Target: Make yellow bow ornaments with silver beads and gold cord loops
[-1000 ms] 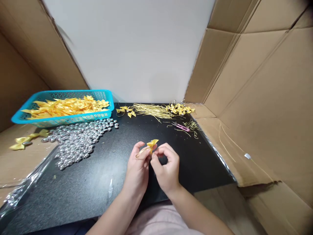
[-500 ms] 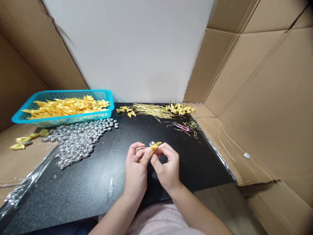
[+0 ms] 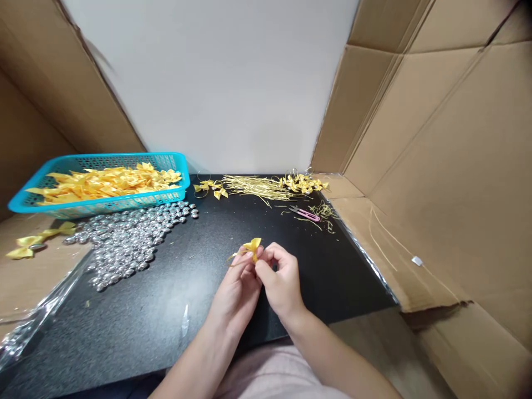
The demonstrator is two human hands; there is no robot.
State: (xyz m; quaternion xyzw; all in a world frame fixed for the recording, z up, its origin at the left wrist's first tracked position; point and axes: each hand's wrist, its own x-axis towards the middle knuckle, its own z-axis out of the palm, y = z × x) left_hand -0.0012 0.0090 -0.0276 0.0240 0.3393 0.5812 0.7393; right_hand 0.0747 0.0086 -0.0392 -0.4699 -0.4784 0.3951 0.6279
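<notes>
The two hands were together above the black tabletop [image 3: 199, 299], near its front edge, with a yellow ribbon bow [image 3: 252, 244] between their fingertips. The left hand [image 3: 239, 288] pinched it from the left, a thin gold cord [image 3: 233, 257] poking out past those fingers; the right hand [image 3: 283, 282] had thumb and forefinger clamped on the bow's lower edge — the exact spot was partly hidden.

To the left, loose silver beads [image 3: 124, 241] spread in front of a turquoise plastic basket [image 3: 170, 197] heaped with yellow ribbon pieces [image 3: 112, 183]. More yellow bows [image 3: 29, 242] lay on the cardboard beside the beads. Along the back, a pile of cut gold cords [image 3: 253, 187] lay between a few corded bows [image 3: 211, 187] and a larger cluster of beaded bows [image 3: 303, 183]. Pink-handled thread snips [image 3: 307, 214] rested in front of that cluster, just beside a tangle of cord scraps [image 3: 325, 210].
</notes>
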